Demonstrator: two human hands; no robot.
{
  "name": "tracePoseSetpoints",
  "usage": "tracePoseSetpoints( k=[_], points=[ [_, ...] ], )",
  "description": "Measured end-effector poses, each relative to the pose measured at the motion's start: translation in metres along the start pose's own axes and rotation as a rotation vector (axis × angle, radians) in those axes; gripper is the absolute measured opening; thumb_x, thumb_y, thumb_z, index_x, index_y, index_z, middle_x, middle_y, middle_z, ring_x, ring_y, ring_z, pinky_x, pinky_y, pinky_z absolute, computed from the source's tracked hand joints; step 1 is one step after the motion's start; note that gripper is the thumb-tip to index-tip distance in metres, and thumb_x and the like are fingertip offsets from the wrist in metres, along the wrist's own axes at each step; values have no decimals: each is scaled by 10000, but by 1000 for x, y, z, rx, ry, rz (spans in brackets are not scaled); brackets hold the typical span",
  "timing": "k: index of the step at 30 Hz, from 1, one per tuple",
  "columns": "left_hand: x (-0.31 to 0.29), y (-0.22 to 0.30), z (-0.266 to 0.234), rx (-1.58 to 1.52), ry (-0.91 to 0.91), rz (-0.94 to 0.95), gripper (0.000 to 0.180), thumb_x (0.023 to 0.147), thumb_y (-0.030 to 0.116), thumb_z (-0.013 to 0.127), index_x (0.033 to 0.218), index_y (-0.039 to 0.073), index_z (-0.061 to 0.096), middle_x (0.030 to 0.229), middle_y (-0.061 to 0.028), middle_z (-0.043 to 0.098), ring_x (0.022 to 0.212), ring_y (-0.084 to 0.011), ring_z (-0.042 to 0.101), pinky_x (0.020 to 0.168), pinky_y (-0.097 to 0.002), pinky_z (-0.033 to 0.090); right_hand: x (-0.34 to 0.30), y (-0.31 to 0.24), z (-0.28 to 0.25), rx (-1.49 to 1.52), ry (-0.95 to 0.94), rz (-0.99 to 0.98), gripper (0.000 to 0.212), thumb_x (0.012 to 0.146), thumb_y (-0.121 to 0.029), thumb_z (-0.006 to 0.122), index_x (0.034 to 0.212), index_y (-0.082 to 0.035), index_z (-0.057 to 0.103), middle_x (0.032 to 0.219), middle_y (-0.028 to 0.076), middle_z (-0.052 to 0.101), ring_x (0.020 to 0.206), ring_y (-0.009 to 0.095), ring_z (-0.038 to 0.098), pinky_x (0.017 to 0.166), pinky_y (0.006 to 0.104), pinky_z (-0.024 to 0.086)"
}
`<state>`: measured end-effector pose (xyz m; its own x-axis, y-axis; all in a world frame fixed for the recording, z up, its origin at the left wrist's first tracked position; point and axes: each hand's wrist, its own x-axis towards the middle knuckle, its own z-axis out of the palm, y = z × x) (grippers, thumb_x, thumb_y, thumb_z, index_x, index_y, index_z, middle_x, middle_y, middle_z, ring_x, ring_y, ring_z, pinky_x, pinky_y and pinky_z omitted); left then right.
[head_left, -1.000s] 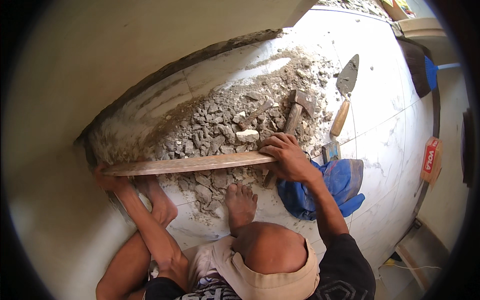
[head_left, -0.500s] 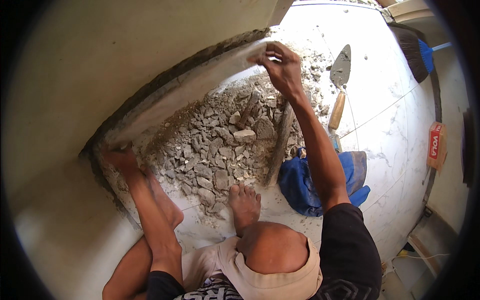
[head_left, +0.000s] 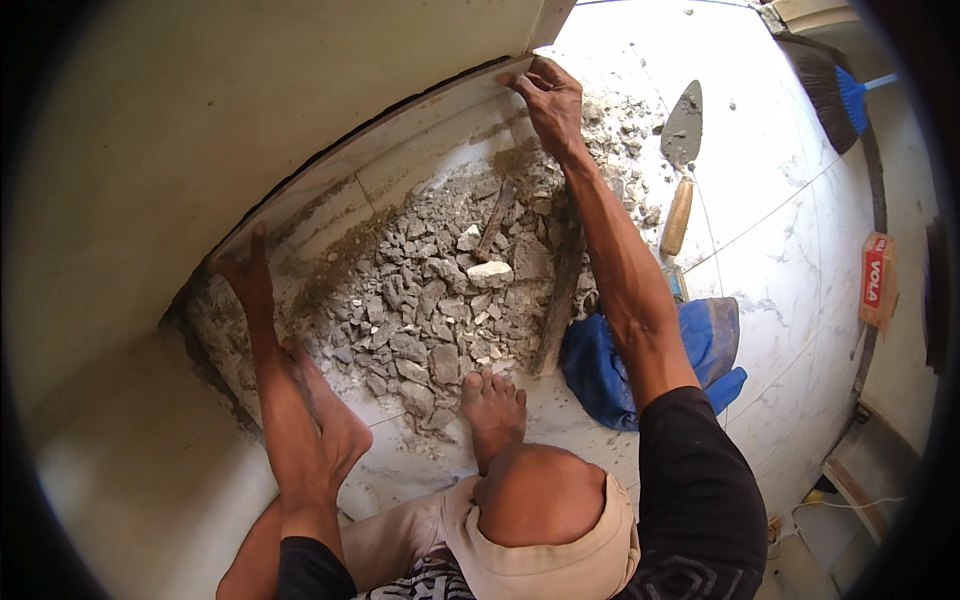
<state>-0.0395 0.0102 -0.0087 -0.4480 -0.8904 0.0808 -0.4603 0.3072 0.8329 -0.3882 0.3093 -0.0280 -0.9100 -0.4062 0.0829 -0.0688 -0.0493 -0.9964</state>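
A long, pale, marbled tile strip (head_left: 400, 122) stands along the base of the wall, with a thin dark gap above its top edge. At its near-left end is my left hand (head_left: 246, 272), the thumb raised against its face and the other fingers partly hidden. My right hand (head_left: 550, 98) pinches the far-right end by the door frame, fingers closed on it. Below the strip lies a heap of broken grey rubble (head_left: 430, 310). A flat dark piece (head_left: 497, 218) and a long wooden stick (head_left: 560, 300) rest on the rubble, the stick near my right forearm.
On the white tiled floor (head_left: 770, 280) to the right lie a mortar-smeared trowel (head_left: 682, 140) with a wooden handle and a crumpled blue cloth (head_left: 600, 375). A broom (head_left: 840, 100) and a red-and-brown box (head_left: 878, 282) are along the right wall. My bare foot (head_left: 493, 415) stands beside the rubble.
The tile strip has moved up against the wall, over the dark rough groove that showed before. Both hands have shifted with it, and my left thumb is now raised.
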Motion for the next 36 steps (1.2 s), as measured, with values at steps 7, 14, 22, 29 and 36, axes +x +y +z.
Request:
tracePoseSetpoints(
  k=[7,14,22,29,36],
  points=[
    [16,-28,-1,-83,63,157,837,809,222,818,1404,-68,305,1406,-198,378,1270,-267,381,1100,-412,284,1,-4,10,-93,-2,-22,313,832,-119,762,1117,-13,687,1036,84,726,1000,201,670,911,335,524],
    [10,-30,5,-27,270,263,777,806,185,823,1388,-31,356,1348,-156,428,1202,-233,421,1040,-379,334,0,2,16,-47,50,-20,244,831,-104,757,1050,-7,710,992,74,735,935,160,671,859,299,512],
    [18,-54,1,-249,366,223,585,805,176,824,1261,-4,504,1166,-76,529,1060,-195,471,945,-347,388,5,10,21,-110,-14,-148,160,852,-101,737,793,-36,604,689,-62,470,655,56,400,603,235,338],
    [7,-21,15,-96,450,206,560,731,285,879,1106,14,564,1012,-70,549,927,-190,478,831,-329,414,9,5,5,-302,-20,-139,343,837,-130,753,691,-78,448,666,-62,372,646,66,326,595,239,314],
    [6,-20,7,-247,429,341,478,708,268,893,942,19,558,866,-44,557,783,-170,452,712,-339,433,21,30,-12,-436,-109,-181,230,828,-137,754,750,-48,557,723,-18,537,689,94,449,649,274,396]
  ],
)
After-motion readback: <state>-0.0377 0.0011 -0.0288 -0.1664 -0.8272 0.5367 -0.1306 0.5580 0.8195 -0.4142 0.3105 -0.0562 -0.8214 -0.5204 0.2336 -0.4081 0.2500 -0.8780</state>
